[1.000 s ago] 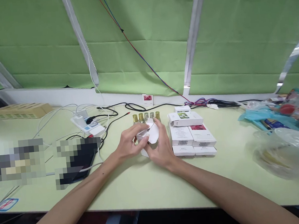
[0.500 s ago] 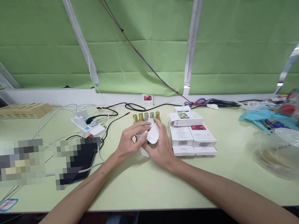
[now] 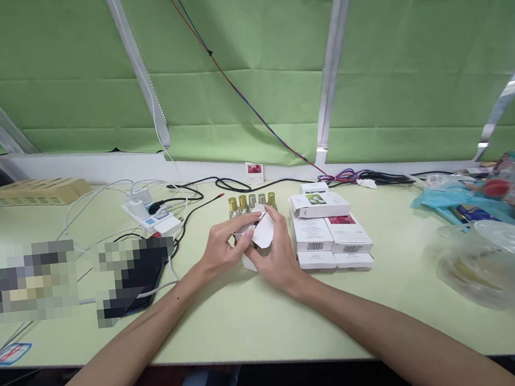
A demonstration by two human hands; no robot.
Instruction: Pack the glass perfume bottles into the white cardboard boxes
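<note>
While hands (image 3: 219, 245) (image 3: 282, 260) pinch carton (image 3: 249, 265) around raised flap (image 3: 265, 232), likely steadying it, bottles (image 3: 252, 200) behind carton, stacked boxes (image 3: 310, 234) right of it.

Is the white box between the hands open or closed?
Open: the white box has a flap standing up, and the left hand and right hand hold it.
</note>
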